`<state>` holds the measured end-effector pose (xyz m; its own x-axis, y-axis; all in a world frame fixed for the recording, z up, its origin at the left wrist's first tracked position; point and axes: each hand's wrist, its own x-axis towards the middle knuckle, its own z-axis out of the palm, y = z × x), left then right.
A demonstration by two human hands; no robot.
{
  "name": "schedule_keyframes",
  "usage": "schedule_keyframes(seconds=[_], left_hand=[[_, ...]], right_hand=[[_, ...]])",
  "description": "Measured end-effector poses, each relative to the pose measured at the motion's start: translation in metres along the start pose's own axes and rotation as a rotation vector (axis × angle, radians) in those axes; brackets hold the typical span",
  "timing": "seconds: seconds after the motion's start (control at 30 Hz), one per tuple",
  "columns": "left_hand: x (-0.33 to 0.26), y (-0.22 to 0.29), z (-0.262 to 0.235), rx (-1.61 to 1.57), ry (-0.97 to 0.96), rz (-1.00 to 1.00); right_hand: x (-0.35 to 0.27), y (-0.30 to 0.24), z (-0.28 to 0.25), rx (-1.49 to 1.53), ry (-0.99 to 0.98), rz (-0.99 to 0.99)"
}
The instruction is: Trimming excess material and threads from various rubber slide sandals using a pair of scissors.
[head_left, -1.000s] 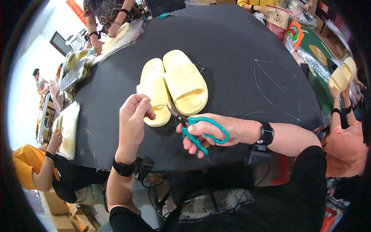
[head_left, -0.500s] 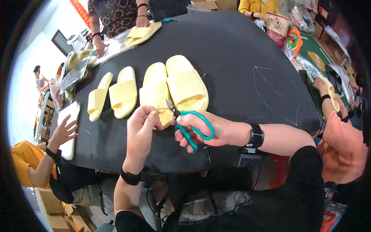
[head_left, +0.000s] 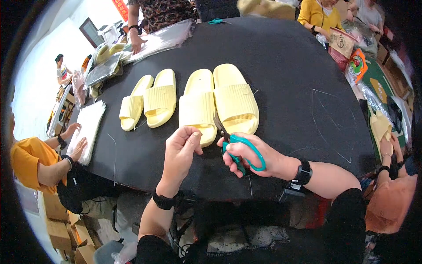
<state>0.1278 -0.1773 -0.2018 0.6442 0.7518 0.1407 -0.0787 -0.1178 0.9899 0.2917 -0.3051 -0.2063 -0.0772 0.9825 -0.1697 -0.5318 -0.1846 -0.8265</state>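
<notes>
Two large pale-yellow slippers, the left one (head_left: 198,105) and the right one (head_left: 236,100), lie side by side on the black table in front of me. My left hand (head_left: 180,147) is closed in a pinch over the toe of the left large slipper; whatever is between the fingertips is too small to make out. Scissors with teal handles (head_left: 239,139) are gripped in my right hand (head_left: 274,160), their dark blades pointing up between the two large slippers' toes. Further left rests a smaller yellow pair, one slipper (head_left: 132,110) beside the other (head_left: 159,108).
At left, a co-worker's hands touch a stack of white sheets (head_left: 91,132). Clear plastic bags (head_left: 169,42) lie at the far edge near another teal-handled pair of scissors (head_left: 216,21). Loose threads (head_left: 115,158) are scattered about. On the right, a person holds yellow slippers (head_left: 381,127).
The view has shifted, so the table appears further right. A far slipper has left its place on the plastic bags. The left co-worker's raised hand has come down to the white stack.
</notes>
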Motion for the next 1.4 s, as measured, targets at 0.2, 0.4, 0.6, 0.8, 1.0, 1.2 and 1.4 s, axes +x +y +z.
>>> schedule_keyframes(seconds=[0.2, 0.4, 0.6, 0.8, 1.0, 1.2, 1.4], left_hand=[[-0.006, 0.006, -0.005, 0.043, 0.055, -0.018], [-0.031, 0.028, -0.025, 0.15, 0.038, 0.013], [-0.075, 0.079, -0.065, 0.487, 0.296, 0.162], [-0.129, 0.115, -0.089, 0.627, 0.46, 0.024], [-0.164, 0.097, -0.134, 0.849, 0.331, -0.171], [-0.137, 0.093, -0.134, 1.285, 0.194, 0.043], [-0.065, 0.073, -0.115, 1.065, 0.051, 0.114]], right_hand=[[-0.002, -0.007, -0.004, -0.032, 0.013, 0.011], [0.006, -0.006, -0.013, -0.049, 0.076, -0.041], [0.001, -0.007, -0.013, -0.029, 0.07, -0.115], [0.003, -0.006, -0.018, -0.063, 0.026, -0.109], [0.001, -0.005, -0.02, -0.093, 0.02, -0.146], [0.009, -0.007, -0.022, -0.145, 0.102, -0.221], [0.009, -0.009, -0.021, -0.146, 0.106, -0.3]])
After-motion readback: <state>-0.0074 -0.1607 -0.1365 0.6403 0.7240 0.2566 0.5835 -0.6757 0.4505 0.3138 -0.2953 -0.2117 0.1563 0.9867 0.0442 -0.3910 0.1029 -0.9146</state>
